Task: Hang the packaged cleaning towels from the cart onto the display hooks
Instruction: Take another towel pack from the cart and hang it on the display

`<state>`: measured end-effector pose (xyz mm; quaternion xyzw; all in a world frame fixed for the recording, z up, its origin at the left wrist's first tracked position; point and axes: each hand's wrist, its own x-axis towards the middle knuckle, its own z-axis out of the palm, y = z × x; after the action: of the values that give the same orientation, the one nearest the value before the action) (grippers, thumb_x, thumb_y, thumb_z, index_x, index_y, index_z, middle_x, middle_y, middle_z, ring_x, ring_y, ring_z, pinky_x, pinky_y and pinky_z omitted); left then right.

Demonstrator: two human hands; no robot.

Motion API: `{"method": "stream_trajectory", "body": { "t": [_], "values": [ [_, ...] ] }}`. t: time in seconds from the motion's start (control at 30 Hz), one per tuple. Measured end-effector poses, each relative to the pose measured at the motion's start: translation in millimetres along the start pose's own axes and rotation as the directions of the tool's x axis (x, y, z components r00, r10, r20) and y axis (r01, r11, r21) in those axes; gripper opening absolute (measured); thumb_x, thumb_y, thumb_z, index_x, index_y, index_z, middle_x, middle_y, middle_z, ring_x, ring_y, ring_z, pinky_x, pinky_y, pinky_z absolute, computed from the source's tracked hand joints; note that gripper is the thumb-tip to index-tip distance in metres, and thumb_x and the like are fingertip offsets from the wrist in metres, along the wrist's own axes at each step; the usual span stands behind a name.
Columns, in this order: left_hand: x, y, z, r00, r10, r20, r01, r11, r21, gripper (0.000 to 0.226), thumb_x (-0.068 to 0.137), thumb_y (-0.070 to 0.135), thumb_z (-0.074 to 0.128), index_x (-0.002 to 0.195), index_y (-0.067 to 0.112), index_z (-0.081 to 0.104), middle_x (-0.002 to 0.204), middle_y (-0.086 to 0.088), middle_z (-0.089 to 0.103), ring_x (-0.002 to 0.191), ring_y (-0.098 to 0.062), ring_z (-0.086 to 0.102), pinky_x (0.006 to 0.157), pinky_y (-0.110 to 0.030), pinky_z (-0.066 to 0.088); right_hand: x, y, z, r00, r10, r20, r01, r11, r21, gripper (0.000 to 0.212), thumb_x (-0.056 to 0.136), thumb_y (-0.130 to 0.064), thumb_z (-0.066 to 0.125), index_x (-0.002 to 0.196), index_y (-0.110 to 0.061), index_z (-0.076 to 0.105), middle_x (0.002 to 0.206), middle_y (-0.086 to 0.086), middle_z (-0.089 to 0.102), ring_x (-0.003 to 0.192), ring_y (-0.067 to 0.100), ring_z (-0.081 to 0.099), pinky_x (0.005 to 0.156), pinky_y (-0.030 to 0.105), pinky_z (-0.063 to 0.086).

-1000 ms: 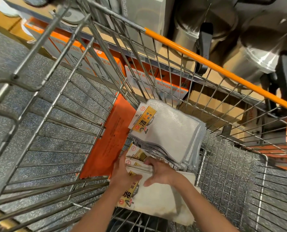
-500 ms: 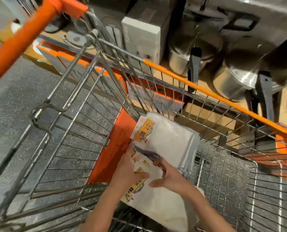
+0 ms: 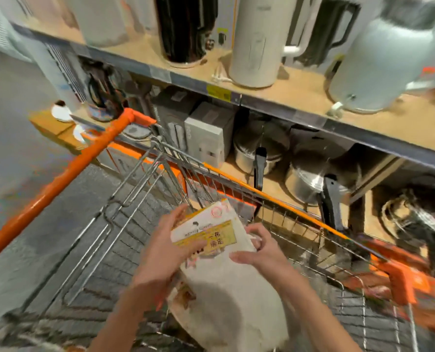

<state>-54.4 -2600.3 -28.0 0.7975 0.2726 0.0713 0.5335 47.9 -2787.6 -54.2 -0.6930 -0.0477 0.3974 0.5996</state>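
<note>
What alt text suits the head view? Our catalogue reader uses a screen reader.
Two hands, left and right, hold a stack of packaged towels above a wire cart with orange trim. Behind it, blurred shelves hold kettles and steel pots.

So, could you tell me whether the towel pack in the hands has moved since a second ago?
Yes. The towel pack, held by the left hand and right hand, has risen from the cart's floor to about level with the cart rim.

Both forearms were bare to the frame's lower edge, with no sleeves showing; the left hand (image 3: 164, 252) and right hand (image 3: 264, 255) wore nothing.
</note>
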Motion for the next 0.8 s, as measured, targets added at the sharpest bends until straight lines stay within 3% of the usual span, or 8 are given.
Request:
{"method": "stream_trajectory", "body": {
  "t": [0.1, 0.17, 0.23, 0.33, 0.4, 0.5, 0.67, 0.8],
  "values": [
    [-24.5, 16.1, 2.6, 0.992, 0.045, -0.116, -0.076, 0.958, -0.278, 0.078, 0.075, 0.009, 0.075, 0.131, 0.046, 0.035, 0.118, 0.029, 0.05, 0.096, 0.016, 0.056, 0.077, -0.006, 0.046, -22.2, -31.8, -1.0, 0.999, -0.03, 0.011, 0.029, 0.991, 0.128, 0.05, 0.068, 0.007, 0.075, 0.105, -0.017, 0.051, 0.09, 0.016, 0.073, 0.072, 0.032, 0.066, 0.064, 0.042, 0.055],
    [-41.7, 29.3, 8.1, 0.981, 0.06, -0.187, -0.126, 0.923, -0.363, 0.081, 0.079, 0.02, 0.073, 0.133, 0.055, 0.024, 0.128, 0.028, 0.046, 0.106, 0.017, 0.052, 0.082, -0.004, 0.042, -37.2, -49.6, 4.4, 0.999, -0.044, 0.03, 0.037, 0.98, 0.194, 0.053, 0.068, 0.006, 0.075, 0.11, -0.008, 0.047, 0.089, 0.018, 0.072, 0.069, 0.032, 0.066, 0.058, 0.038, 0.055],
    [-59.2, 46.0, 9.8, 0.969, 0.056, -0.241, -0.157, 0.892, -0.424, 0.08, 0.078, 0.041, 0.072, 0.126, 0.071, 0.016, 0.139, 0.024, 0.04, 0.12, 0.011, 0.046, 0.096, -0.013, 0.039, -50.6, -61.8, 13.8, 0.997, -0.055, 0.057, 0.04, 0.971, 0.234, 0.058, 0.066, 0.002, 0.077, 0.115, -0.005, 0.046, 0.087, 0.02, 0.071, 0.068, 0.031, 0.066, 0.058, 0.037, 0.054],
    [-83.9, 60.8, 0.2, 0.95, 0.045, -0.309, -0.188, 0.873, -0.45, 0.076, 0.081, 0.045, 0.067, 0.124, 0.071, 0.01, 0.144, 0.021, 0.036, 0.128, 0.0, 0.043, 0.106, -0.024, 0.034, -71.2, -73.8, 29.8, 0.993, -0.048, 0.108, 0.018, 0.964, 0.265, 0.045, 0.076, 0.002, 0.069, 0.114, -0.011, 0.05, 0.079, 0.012, 0.073, 0.064, 0.03, 0.067, 0.057, 0.038, 0.056],
    [-100.2, 59.6, -11.7, 0.937, 0.082, -0.339, -0.236, 0.863, -0.447, 0.083, 0.076, 0.051, 0.068, 0.131, 0.064, 0.008, 0.143, 0.027, 0.036, 0.128, 0.005, 0.041, 0.108, -0.024, 0.034, -83.4, -78.5, 40.6, 0.983, -0.066, 0.168, 0.02, 0.965, 0.262, 0.043, 0.077, -0.001, 0.067, 0.115, -0.013, 0.05, 0.079, 0.007, 0.074, 0.071, 0.03, 0.069, 0.069, 0.045, 0.056],
    [-130.2, 49.5, -25.6, 0.931, 0.067, -0.358, -0.232, 0.867, -0.442, 0.095, 0.065, 0.061, 0.069, 0.135, 0.067, 0.005, 0.149, 0.022, 0.03, 0.134, -0.003, 0.037, 0.111, -0.042, 0.033, -103.6, -81.0, 64.6, 0.968, -0.082, 0.236, 0.024, 0.97, 0.242, 0.032, 0.081, -0.01, 0.066, 0.106, -0.025, 0.052, 0.078, 0.0, 0.075, 0.079, 0.026, 0.071, 0.078, 0.046, 0.055],
    [-183.6, 43.1, -58.7, 0.875, 0.005, -0.485, -0.273, 0.831, -0.484, 0.086, 0.068, 0.057, 0.071, 0.135, 0.066, 0.017, 0.15, 0.023, 0.026, 0.137, -0.007, 0.033, 0.111, -0.049, 0.03, -136.1, -81.3, 120.9, 0.902, -0.107, 0.418, 0.07, 0.992, 0.104, 0.051, 0.085, -0.025, 0.064, 0.13, -0.031, 0.041, 0.117, 0.003, 0.066, 0.097, 0.021, 0.069, 0.073, 0.037, 0.058],
    [-225.9, 31.0, -96.9, 0.809, -0.069, -0.583, -0.318, 0.784, -0.533, 0.074, 0.071, 0.042, 0.069, 0.125, 0.072, 0.028, 0.147, 0.018, 0.036, 0.132, -0.01, 0.043, 0.109, -0.046, 0.036, -154.2, -82.9, 175.3, 0.872, -0.082, 0.482, 0.083, 0.996, 0.02, 0.061, 0.078, -0.03, 0.068, 0.132, -0.031, 0.04, 0.121, 0.004, 0.064, 0.098, 0.022, 0.068, 0.08, 0.041, 0.057]
  ]
}}
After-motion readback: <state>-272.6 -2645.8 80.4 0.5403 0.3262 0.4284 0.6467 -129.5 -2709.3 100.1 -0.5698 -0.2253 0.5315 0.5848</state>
